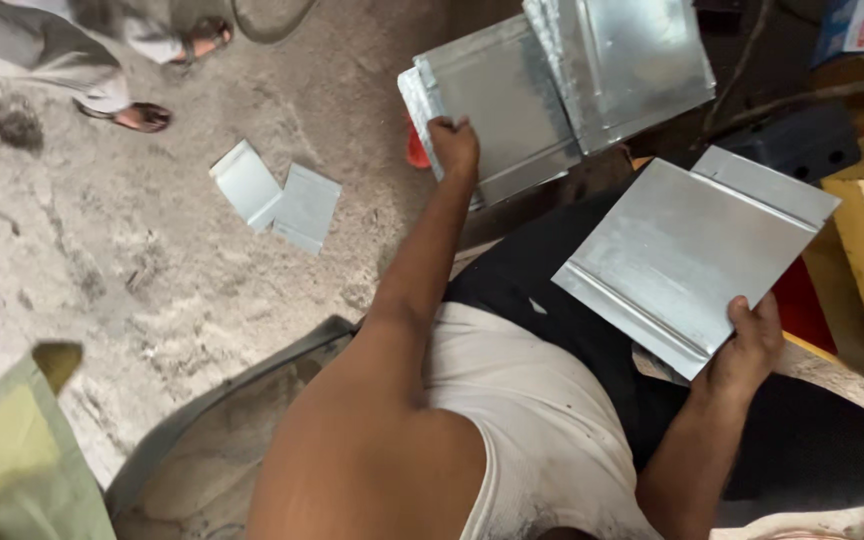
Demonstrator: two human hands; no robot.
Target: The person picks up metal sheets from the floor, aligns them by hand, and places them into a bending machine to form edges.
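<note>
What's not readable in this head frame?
- Left hand fingertips: hidden behind the sheet stack, head view.
- Second stack: cut by the top edge.
- Right hand palm: hidden under the held sheet.
- Bystander's feet: body cut by the top edge.

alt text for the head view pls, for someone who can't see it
Seen from above, a seated person holds a folded metal sheet in the right hand while the left hand reaches to a stack of sheets ahead. Two smaller sheets lie on the dusty floor, near another person's sandalled feet.
</note>
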